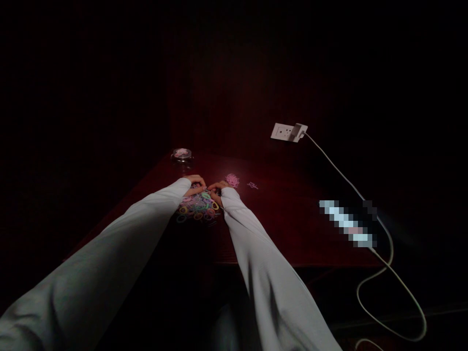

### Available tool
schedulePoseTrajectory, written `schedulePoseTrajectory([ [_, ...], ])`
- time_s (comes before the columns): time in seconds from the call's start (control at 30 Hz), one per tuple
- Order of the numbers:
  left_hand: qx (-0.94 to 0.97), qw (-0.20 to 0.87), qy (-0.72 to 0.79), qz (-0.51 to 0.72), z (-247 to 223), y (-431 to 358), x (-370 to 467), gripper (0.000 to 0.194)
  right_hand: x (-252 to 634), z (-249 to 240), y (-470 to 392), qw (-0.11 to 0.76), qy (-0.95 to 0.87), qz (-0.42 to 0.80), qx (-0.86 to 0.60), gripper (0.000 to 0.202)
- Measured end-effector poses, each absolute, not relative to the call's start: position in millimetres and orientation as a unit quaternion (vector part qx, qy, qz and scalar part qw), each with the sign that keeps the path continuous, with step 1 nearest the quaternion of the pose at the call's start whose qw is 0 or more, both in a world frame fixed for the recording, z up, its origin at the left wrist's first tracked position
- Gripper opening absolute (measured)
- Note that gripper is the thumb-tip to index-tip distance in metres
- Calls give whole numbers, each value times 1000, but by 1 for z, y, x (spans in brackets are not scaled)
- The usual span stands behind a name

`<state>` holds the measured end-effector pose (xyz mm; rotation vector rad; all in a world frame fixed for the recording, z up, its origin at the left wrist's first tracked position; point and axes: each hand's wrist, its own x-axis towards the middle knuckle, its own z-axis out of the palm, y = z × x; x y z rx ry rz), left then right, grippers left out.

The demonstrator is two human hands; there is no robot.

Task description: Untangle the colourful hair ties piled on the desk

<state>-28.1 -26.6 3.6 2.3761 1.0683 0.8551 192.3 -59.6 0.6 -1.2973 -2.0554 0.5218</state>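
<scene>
A heap of colourful elastic hair ties (198, 214) lies on the dark red table, in yellow, green, pink, orange and purple loops. Over its far edge, my left hand (195, 181) is bent inward with the fingers closed. My right hand (218, 189) comes from the other side, its fingers pinched together close to the left fingertips. Whatever sits between the fingers is too small and dim to name. Just beyond my right hand is a small pile of pink bands (232, 180). A few purplish-pink bands (252, 185) lie apart to its right.
A round clear container (182, 155) with pinkish contents stands at the table's far left. On the wall, a white socket (283, 131) holds a charger with a white cable (343, 176). The cable runs to a pixelated bright device (345, 222) at the table's right. The surroundings are very dark.
</scene>
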Motion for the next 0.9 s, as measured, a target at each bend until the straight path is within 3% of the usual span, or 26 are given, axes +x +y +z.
schedulePoseTrajectory([
  [0.37, 854, 207, 373, 299, 11, -30, -29, 31, 193, 3, -61, 341, -775, 210, -489, 19],
  [0.5, 834, 235, 385, 317, 14, -32, -29, 35, 190, -1, -60, 383, -733, 284, -485, 16],
  [0.67, 786, 305, 408, 351, 16, -34, -37, 41, 180, -6, -56, 439, -646, 377, -497, 28],
  [0.8, 770, 312, 407, 379, 20, -36, -46, 38, 186, -1, -63, 455, -683, 349, -453, 39],
  [0.9, 783, 293, 403, 372, 23, -37, -50, 37, 192, 6, -69, 406, -745, 297, -438, 32],
])
